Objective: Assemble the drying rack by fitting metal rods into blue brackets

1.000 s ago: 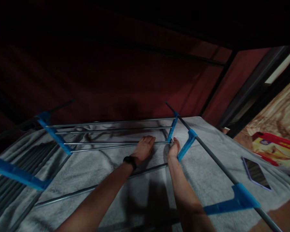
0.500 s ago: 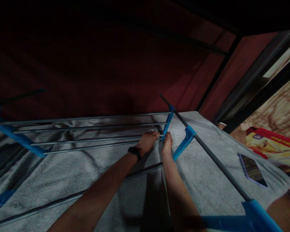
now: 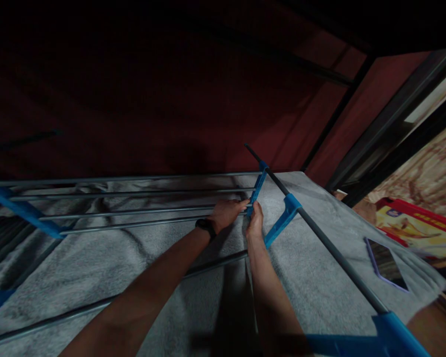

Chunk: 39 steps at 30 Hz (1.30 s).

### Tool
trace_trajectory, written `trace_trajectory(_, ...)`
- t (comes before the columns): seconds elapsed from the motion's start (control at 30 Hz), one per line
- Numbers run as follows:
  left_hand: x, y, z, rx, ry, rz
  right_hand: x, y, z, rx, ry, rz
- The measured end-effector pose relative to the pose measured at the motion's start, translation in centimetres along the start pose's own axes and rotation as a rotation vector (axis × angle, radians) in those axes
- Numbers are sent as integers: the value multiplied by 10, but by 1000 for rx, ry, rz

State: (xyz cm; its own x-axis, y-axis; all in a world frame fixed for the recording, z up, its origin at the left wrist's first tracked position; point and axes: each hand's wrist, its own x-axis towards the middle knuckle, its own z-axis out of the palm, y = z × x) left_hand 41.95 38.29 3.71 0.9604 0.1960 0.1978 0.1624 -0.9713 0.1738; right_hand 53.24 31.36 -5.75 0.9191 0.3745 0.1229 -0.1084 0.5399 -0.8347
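A rack of grey metal tubes [image 3: 134,193] with blue plastic side pieces lies on a grey cloth. My left hand [image 3: 227,213], a dark band on its wrist, is closed round the right end of a lower tube [image 3: 126,212], close to the right-hand blue bracket [image 3: 259,187]. From the other side, my right hand [image 3: 255,221] presses on the lower end of that same bracket, with its fingers bent against it. The tube ends at the joint are partly hidden by my fingers. A long upright tube [image 3: 334,250] with another blue bracket [image 3: 282,225] runs past my right hand.
The grey cloth [image 3: 96,267] covers the surface below. A phone [image 3: 386,263] lies on it at right, beside a red and yellow box [image 3: 419,225]. Dark red fabric [image 3: 193,114] hangs behind the rack. Another blue bracket [image 3: 26,210] holds the tubes' left ends.
My left hand's fingers have shifted slightly at the joint, and the rack's left end sits a little further left in view. Both hands remain at the same bracket.
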Motion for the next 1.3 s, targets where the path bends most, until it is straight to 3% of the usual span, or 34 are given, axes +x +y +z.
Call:
trace_trajectory(0.23,15,17,8,-88,75,71,-4,-7,7,-11,44,-11)
trace_trajectory(0.37,25,23,14,-50,59,15,-4,-6,7,-30,32,-1)
trace_trajectory(0.5,25,14,16,-53,35,-88,3,-4,3,5,31,22)
trace_trajectory(0.67,15,-3,17,-66,19,-64,11,-1,-5,-12,70,14)
trace_trajectory(0.83,24,4,13,-85,38,-87,9,1,-1,-17,18,-38)
trace_trajectory(1.3,28,2,11,-246,127,-132,-8,-3,24,70,10,59)
